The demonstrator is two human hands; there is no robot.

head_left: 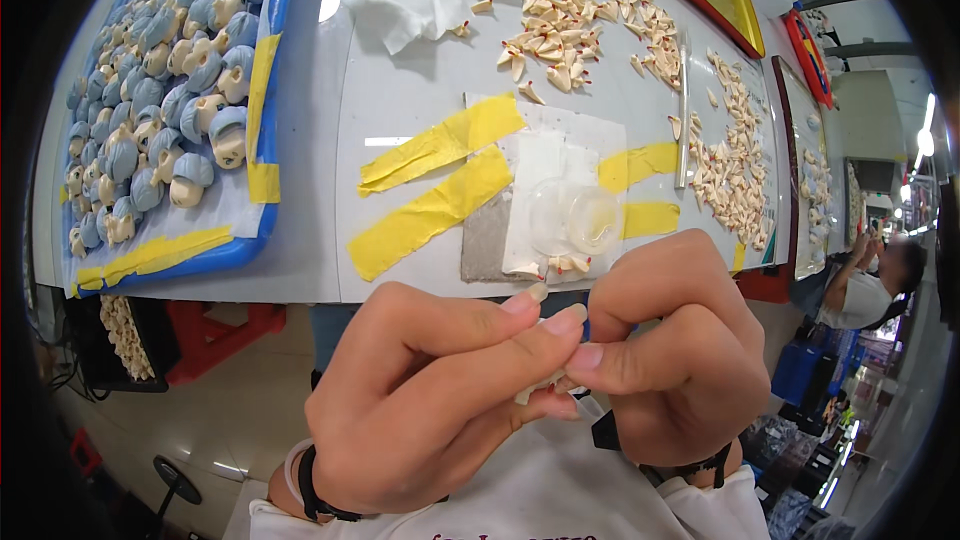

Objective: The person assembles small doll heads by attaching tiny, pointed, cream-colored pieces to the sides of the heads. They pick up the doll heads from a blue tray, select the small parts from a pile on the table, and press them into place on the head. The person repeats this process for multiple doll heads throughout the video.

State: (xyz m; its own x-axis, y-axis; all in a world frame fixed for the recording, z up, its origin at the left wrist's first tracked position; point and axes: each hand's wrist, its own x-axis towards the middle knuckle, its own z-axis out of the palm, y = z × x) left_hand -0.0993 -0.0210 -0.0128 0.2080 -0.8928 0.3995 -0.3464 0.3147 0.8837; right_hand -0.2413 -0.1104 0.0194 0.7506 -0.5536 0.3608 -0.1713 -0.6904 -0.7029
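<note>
My left hand point(400, 400) and my right hand point(680, 340) meet just in front of the table edge, fingers pinched together. Between the fingertips shows part of a small pale piece point(528, 392); most of it is hidden, so its kind is unclear. Beyond the hands, a round clear plastic dish point(590, 220) sits on a white pad point(530, 175) over a grey board point(490, 240). Strips of yellow tape point(430, 210) lie on either side. A few cream pieces with red tips point(570, 264) rest by the dish.
A blue tray point(262, 240) of small doll heads with blue hair stands at left. Heaps of cream, red-tipped pieces point(560, 40) spread across the far and right table, split by a metal ruler-like strip point(683, 120). Crumpled white cloth point(400, 0) lies at the back. Another person point(865, 280) sits far right.
</note>
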